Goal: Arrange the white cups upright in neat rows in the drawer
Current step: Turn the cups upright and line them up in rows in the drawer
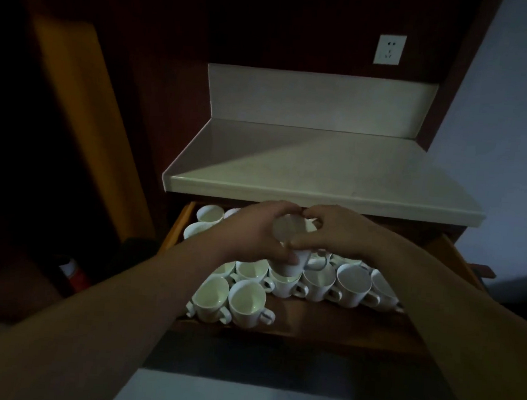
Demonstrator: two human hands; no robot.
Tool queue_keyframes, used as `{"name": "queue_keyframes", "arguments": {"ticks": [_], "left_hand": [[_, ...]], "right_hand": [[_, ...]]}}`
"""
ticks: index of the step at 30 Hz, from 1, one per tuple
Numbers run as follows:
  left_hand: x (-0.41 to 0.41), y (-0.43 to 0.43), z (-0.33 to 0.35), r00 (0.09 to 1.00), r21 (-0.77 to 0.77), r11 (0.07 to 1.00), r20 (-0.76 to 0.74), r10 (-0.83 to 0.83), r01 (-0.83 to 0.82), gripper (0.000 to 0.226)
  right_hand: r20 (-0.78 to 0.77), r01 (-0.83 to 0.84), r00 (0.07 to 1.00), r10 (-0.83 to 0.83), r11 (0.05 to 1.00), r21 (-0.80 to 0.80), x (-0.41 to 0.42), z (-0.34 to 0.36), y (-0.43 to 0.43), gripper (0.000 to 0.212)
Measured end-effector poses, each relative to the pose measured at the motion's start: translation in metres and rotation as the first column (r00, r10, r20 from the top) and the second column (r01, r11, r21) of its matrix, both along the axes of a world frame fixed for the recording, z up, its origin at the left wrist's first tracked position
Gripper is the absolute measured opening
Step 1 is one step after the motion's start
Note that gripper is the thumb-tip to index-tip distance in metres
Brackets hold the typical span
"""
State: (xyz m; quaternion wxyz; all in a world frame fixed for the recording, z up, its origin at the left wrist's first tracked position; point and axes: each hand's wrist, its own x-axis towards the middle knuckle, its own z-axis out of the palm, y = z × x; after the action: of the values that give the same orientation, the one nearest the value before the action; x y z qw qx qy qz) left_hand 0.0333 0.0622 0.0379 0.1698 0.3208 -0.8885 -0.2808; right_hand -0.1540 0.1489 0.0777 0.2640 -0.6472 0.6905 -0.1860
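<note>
In the middle of the frame, both hands close round one white cup (290,228) held just above the open drawer (178,224). The left hand (253,233) curls over its left side with the thumb low. The right hand (332,233) pinches it from the right. The light is dim, and I cannot tell whether a second cup is nested in it. Holding it with two hands probably steadies it while it is turned upright and lowered.

Below, a row of cups (317,281) stands upright with handles pointing to the lower right, and two more (246,298) start a nearer row at lower left. Others (210,213) sit at the drawer's upper left, under the bench (321,172). Matching handles likely lets the cups pack closely.
</note>
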Motion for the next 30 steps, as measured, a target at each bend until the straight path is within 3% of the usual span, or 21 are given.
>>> {"name": "queue_keyframes", "arguments": {"ticks": [2,4,8,14,18,23,27,30], "left_hand": [[-0.001,0.004,-0.001,0.999,-0.098,0.995,0.019,-0.030,0.032,0.096],[-0.001,0.007,-0.002,0.999,-0.152,0.987,0.034,-0.040,0.045,0.099],[0.002,0.009,-0.015,0.997,-0.181,0.983,0.072,-0.021,0.034,0.104],[0.008,0.011,-0.039,1.000,-0.177,0.984,0.025,-0.018,0.022,0.100],[0.008,0.011,-0.053,0.998,-0.207,0.977,-0.029,-0.055,0.048,0.100],[0.038,0.001,-0.078,0.994,-0.193,0.981,0.105,0.020,0.001,0.088],[0.082,-0.008,-0.097,0.948,-0.180,0.983,0.305,0.093,-0.038,0.062],[0.086,-0.007,-0.101,0.927,-0.149,0.987,0.361,0.107,-0.056,0.059]], "right_hand": [[-0.108,-0.011,0.994,0.013,1.000,0.013,0.003,0.002,-0.001,0.071],[-0.093,-0.017,0.995,0.020,0.999,0.035,0.007,0.001,0.000,0.064],[-0.130,0.009,0.992,-0.006,1.000,0.023,0.010,-0.012,0.001,0.030],[-0.034,0.048,0.998,-0.046,0.998,0.043,0.019,-0.041,-0.004,0.057],[-0.066,0.074,0.995,-0.070,0.996,0.055,0.025,-0.045,-0.005,0.040],[-0.151,0.119,0.984,-0.096,0.981,0.151,0.032,-0.070,-0.009,0.026],[-0.111,0.238,0.969,-0.222,0.958,0.160,0.032,-0.097,-0.001,0.048],[-0.076,0.328,0.945,-0.319,0.931,0.158,0.032,-0.110,0.004,0.088]]}}
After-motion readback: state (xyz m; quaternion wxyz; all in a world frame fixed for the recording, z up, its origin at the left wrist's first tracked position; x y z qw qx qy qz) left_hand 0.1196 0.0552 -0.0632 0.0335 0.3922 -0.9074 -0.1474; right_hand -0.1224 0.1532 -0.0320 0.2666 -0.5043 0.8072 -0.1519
